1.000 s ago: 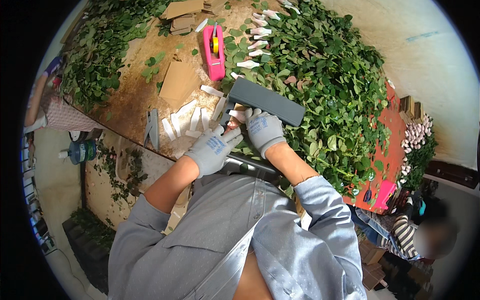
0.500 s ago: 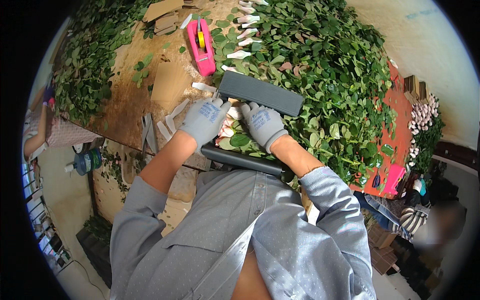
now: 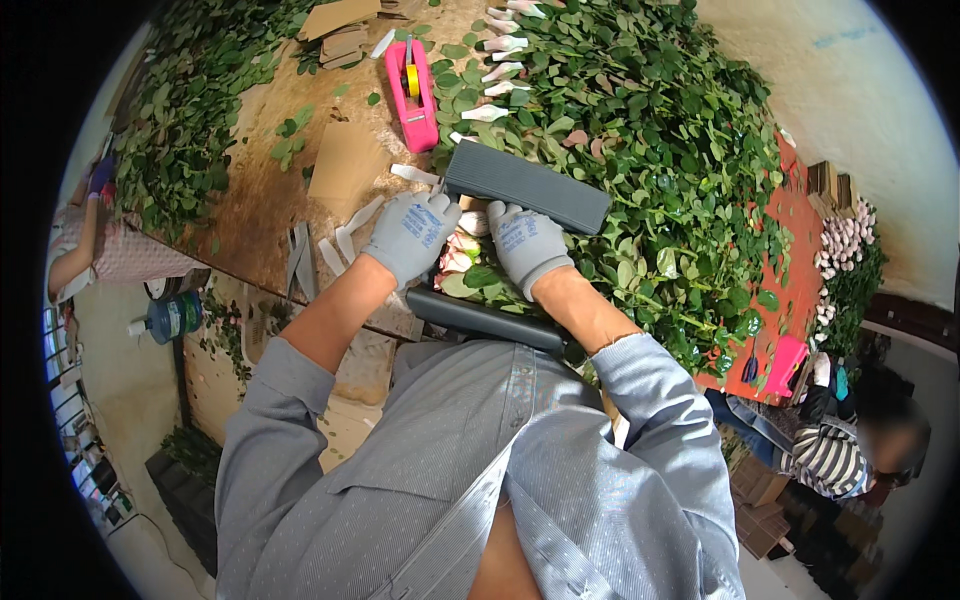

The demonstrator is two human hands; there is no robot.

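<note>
Fingers: both hands gloved in grey. Left hand (image 3: 415,232) sat just left of frame centre, fingers curled down and together over the pale pink rose heads (image 3: 458,255). Whether they pinched a stem I could not tell; the glove back hid the tips. Right hand (image 3: 525,245), just beside it, had fingers pressed together and bent onto the same bunch, the tips up against the lower edge of the grey corrugated sheet (image 3: 527,186).

That grey sheet lay tilted across the centre of the frame, above both hands, over the far side of the bunch. A second dark grey edge (image 3: 487,318) ran below the hands, close to my body. The roses lay between the two, heads to the left, green leaves (image 3: 660,190) spreading to the right.

Judgement on the step: the bunch looked to be getting squared up inside the wrap. To do it well, I would keep the heads level with one another, hold the buds lightly, and keep both hands close so the stems do not splay.

Further out: a pink tape dispenser (image 3: 413,90) at upper centre on the brown worktop (image 3: 270,200), white paper strips (image 3: 350,228) left of the left hand, brown card pieces (image 3: 345,170) above those. Another person's arm (image 3: 85,255) showed at the far left edge.
</note>
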